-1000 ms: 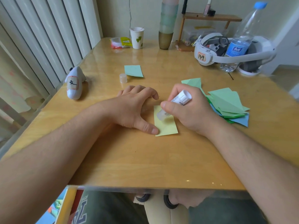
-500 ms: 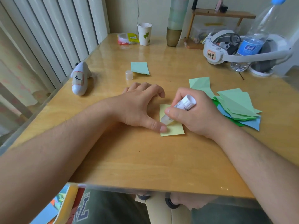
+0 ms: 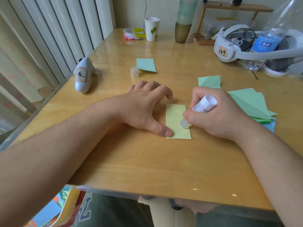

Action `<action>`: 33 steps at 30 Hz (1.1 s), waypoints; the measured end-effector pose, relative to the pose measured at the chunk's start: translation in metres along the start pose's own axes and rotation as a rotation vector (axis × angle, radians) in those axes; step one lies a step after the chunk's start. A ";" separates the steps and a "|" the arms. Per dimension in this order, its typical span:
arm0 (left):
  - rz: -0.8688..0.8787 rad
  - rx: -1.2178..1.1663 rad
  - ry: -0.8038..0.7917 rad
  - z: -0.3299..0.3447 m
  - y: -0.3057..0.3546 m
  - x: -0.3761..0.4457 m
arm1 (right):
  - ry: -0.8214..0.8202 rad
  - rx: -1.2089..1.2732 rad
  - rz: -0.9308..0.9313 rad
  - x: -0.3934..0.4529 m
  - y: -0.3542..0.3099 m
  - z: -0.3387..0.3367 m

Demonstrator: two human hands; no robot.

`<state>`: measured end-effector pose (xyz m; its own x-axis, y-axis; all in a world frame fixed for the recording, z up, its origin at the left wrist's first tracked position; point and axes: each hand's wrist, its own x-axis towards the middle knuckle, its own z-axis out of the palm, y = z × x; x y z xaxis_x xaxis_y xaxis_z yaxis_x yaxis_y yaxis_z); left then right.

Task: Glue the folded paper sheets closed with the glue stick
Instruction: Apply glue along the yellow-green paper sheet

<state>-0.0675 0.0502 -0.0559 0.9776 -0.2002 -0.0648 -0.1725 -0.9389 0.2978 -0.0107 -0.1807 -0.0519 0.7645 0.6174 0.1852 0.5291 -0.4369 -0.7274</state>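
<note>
A yellow folded paper sheet lies flat on the wooden table in the middle. My left hand rests beside it, the thumb tip pressing its near left corner and the fingers curled on the table. My right hand grips a white glue stick, tilted, with its clear tip touching the sheet's right edge. The glue stick's cap stands farther back. A pile of green and blue folded sheets sits at the right, partly behind my right hand.
A single teal folded sheet lies next to the cap. A white controller rests at the left edge. At the back stand a paper cup, a tall vase, a headset and a water bottle.
The glue stick's tip has slid from the sheet's near left part, by my thumb, over to its right edge. My left hand stays put, thumb still on the corner.
</note>
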 end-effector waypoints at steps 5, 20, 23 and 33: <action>0.001 0.003 -0.005 0.001 0.000 0.000 | 0.004 -0.013 0.004 0.000 -0.001 0.000; -0.012 0.010 -0.021 0.000 0.002 -0.001 | 0.144 0.203 -0.071 0.002 -0.011 0.016; -0.016 0.008 -0.030 -0.001 0.002 -0.001 | 0.068 0.130 -0.061 0.001 -0.010 0.021; -0.016 -0.002 -0.029 -0.001 0.002 -0.001 | 0.030 0.095 -0.039 0.001 -0.009 0.022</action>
<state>-0.0690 0.0493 -0.0544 0.9763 -0.1933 -0.0976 -0.1566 -0.9415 0.2983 -0.0229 -0.1612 -0.0594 0.7554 0.6123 0.2333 0.5225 -0.3480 -0.7784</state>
